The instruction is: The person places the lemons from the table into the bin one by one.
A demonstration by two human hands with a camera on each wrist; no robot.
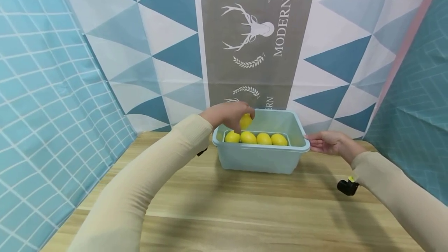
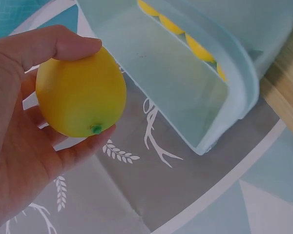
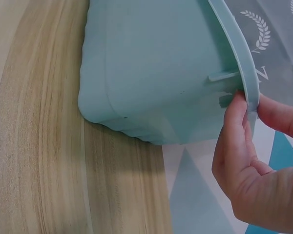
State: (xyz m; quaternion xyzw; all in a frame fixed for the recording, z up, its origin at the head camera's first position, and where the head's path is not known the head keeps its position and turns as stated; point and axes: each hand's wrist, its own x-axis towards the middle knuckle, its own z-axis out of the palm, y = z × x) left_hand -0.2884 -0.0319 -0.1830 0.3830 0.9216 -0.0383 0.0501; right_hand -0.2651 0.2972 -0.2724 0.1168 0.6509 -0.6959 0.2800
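My left hand [image 1: 233, 116] holds a yellow lemon [image 2: 83, 95] above the left part of a pale blue plastic bin [image 1: 259, 158]. In the left wrist view the thumb lies over the top of the lemon and the fingers curl behind and under it; a small green stem spot shows. Inside the bin, several lemons [image 1: 264, 139] sit in a row along the near wall. With its fingers under the rim and thumb on the other side, my right hand [image 3: 256, 165] grips the bin's right end. The bin stands upright on the table.
The wooden table [image 1: 224, 205] spreads out in front of the bin. Right behind the bin rises a patterned cloth backdrop [image 1: 259, 69], with blue tiled cloth [image 1: 59, 88] on the left side. A small black device [image 1: 347, 186] sits at the right wrist.
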